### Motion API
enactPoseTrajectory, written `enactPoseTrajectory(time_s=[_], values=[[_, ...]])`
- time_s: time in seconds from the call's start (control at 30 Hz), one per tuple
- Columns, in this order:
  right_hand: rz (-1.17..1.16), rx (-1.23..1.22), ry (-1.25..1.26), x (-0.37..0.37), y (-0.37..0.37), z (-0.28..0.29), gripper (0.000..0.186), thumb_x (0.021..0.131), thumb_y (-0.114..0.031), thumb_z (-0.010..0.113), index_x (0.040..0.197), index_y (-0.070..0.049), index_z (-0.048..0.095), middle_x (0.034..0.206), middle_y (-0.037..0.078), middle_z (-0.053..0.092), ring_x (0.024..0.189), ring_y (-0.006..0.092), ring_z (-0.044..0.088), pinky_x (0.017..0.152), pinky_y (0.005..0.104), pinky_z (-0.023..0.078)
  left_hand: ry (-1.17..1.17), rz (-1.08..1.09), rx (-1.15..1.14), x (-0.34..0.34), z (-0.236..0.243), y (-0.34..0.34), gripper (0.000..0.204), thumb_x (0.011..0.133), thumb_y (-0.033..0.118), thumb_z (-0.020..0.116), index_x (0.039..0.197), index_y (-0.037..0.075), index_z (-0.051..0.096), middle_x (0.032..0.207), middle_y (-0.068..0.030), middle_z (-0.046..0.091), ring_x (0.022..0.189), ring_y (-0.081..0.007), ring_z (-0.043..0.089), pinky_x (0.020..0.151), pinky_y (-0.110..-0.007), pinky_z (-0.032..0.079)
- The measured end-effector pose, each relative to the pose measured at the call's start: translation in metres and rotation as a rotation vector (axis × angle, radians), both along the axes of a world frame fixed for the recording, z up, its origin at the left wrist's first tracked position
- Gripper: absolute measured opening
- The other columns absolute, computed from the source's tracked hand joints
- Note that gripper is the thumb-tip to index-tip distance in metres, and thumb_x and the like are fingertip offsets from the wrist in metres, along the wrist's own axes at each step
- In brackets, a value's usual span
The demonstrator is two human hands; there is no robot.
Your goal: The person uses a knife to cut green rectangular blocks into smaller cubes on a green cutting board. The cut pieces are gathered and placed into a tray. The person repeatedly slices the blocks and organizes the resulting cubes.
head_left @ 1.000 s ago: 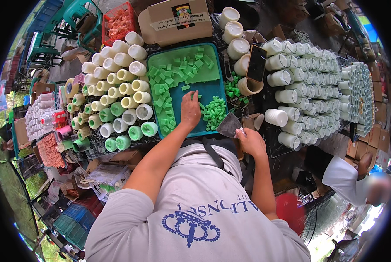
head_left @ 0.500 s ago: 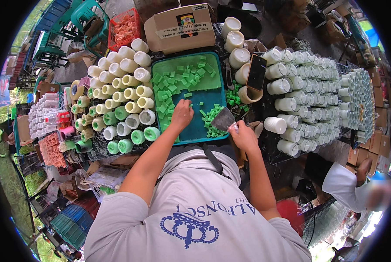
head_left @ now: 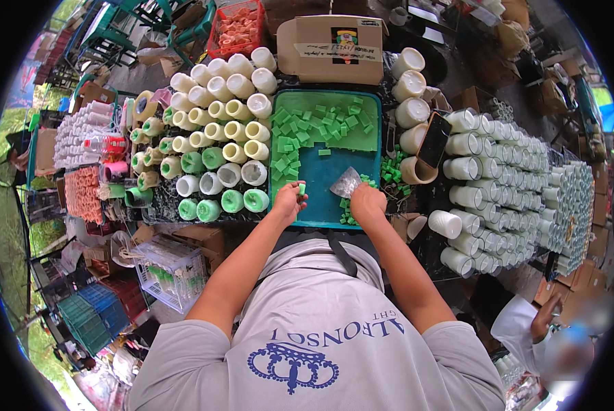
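Note:
My left hand [head_left: 288,204], at the lower left of the teal tray [head_left: 320,216], pinches a small green piece [head_left: 302,188]. Around it and farther back, loose green blocks [head_left: 283,163] lie over a pale green sheet [head_left: 355,140] along the tray's left and back. My right hand [head_left: 368,205] is closed on a scraper [head_left: 345,182] whose wide metal blade rests over a pile of smaller green chunks [head_left: 348,216] at the tray's right. The scraper's handle is hidden under that hand.
Cream and green cylinders [head_left: 235,130] crowd the left. A cardboard box [head_left: 307,48] and red basket [head_left: 221,41] stand behind. Right are pale jars [head_left: 396,75], a phone [head_left: 434,140] and rows of glasses [head_left: 478,185]. Another person's white sleeve [head_left: 516,329] shows lower right.
My left hand has drawn back toward the near edge, raising a green piece. My right hand has moved with the scraper farther over the right-hand pile. The view has shifted.

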State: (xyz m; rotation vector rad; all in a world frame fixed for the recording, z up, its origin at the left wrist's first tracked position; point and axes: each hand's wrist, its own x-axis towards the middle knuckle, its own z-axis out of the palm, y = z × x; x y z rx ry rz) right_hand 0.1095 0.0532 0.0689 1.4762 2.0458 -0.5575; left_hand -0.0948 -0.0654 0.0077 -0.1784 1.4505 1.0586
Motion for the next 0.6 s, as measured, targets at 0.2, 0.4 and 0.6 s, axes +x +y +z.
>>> enactPoseTrajectory(time_s=[0.2,0.4,0.6], values=[[0.245,0.107,0.144,0.018,0.006,0.014,0.03,0.1,-0.035,0.068,0.111,-0.007,0.072,0.096,0.015,0.08,0.089,0.0377,0.079,0.073,0.0497,0.061,-0.057,0.048,0.029,-0.007,0.011,-0.015,0.013,0.108,0.028,0.059,0.11,0.016,0.063,0.095,0.0015,0.06,0.078,-0.0126,0.055,0.066,-0.032,0.046],[0.542,0.215,0.428,-0.015,0.051,-0.023,0.025,0.1,-0.033,0.063,0.1,-0.012,0.076,0.088,0.015,0.078,0.089,0.0366,0.074,0.079,0.0512,0.055,0.039,-0.06,0.045,-0.017,0.023,-0.006,0.015,0.108,0.026,0.056,0.114,0.013,0.061,0.088,0.001,0.061,0.069,-0.0103,0.053,0.06,-0.03,0.044],[0.452,0.289,0.538,-0.03,0.081,-0.065,0.023,0.092,-0.02,0.07,0.112,-0.01,0.073,0.103,0.012,0.073,0.098,0.0355,0.074,0.082,0.0487,0.059,0.098,-0.07,0.065,-0.018,0.037,-0.011,0.02,0.102,0.014,0.055,0.121,0.012,0.061,0.092,-0.0004,0.064,0.071,-0.0106,0.056,0.063,-0.03,0.047]])
